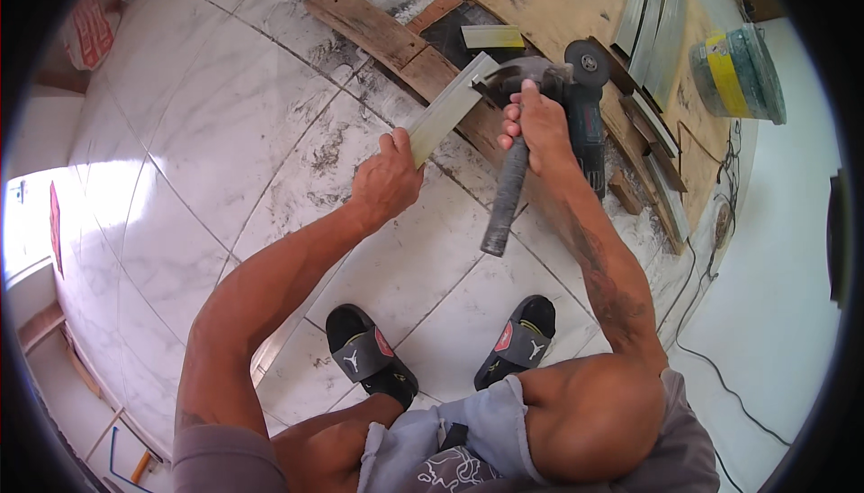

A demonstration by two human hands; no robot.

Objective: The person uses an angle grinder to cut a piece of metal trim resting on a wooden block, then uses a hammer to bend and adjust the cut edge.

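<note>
My left hand is closed round the near end of a short silvery metal channel, which slants up to the right over the wooden planks. My right hand grips a claw hammer close under its head, and the worn grey handle hangs down below the fist. The hammer's claw meets the far end of the channel. Just right of the hammer lies an angle grinder with its disc at the top, partly hidden by the right hand and wrist.
Old wooden planks lie across dusty marble-look tiles. Short channel offcuts and long metal profiles rest at the back and right. A green bucket with a yellow band stands far right. Black cables trail along the right side.
</note>
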